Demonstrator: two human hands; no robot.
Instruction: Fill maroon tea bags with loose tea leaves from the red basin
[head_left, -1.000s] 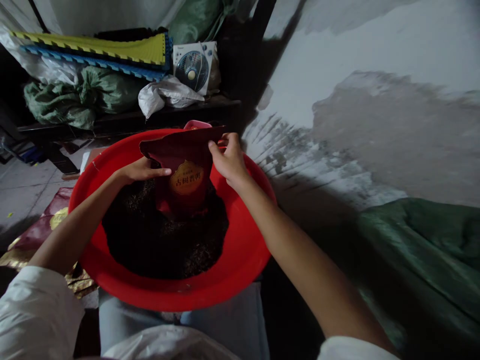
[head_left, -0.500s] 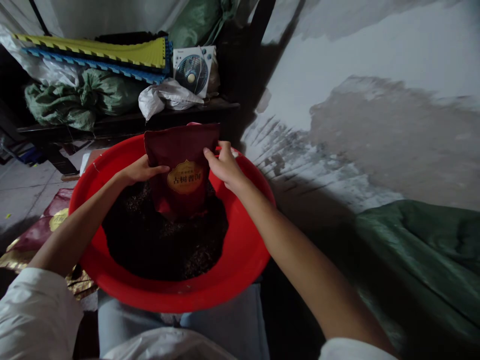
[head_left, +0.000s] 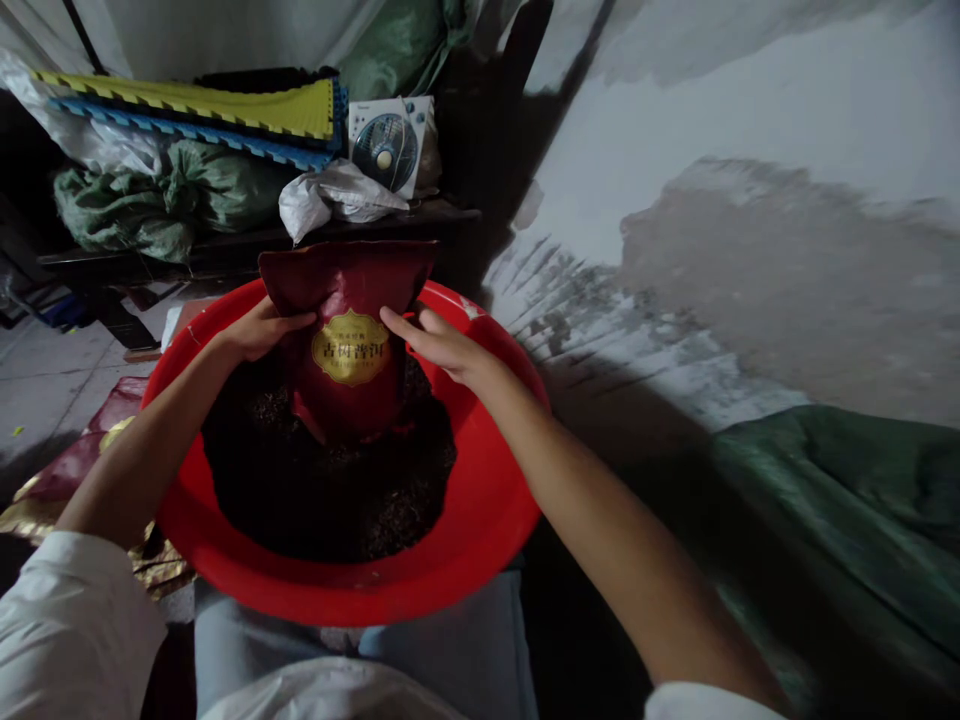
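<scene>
A dark red tea pouch (head_left: 341,290) with a gold label stands upright in a large red basin (head_left: 495,480). Its base rests on dark loose tea leaves (head_left: 337,510) that fill the basin's bottom. My left hand (head_left: 262,328) grips the pouch's left side, thumb on the front and the other fingers hidden behind. At the right side my right hand (head_left: 439,343) holds the pouch, thumb lying on the front near the label. The pouch's front bulges, and its top edge looks flat and pressed together. The basin sits over my knees.
More red and gold pouches (head_left: 97,440) lie on the floor at the left. Behind the basin, a dark bench (head_left: 247,240) bears green sacks (head_left: 150,205), yellow and blue foam mats (head_left: 225,110) and a box fan (head_left: 386,150). A peeling wall and a green sack (head_left: 847,500) stand at the right.
The pouch has shifted a little left and its front now bulges with the label turned more upward. My hands moved left with it, and my right hand slid lower along its side.
</scene>
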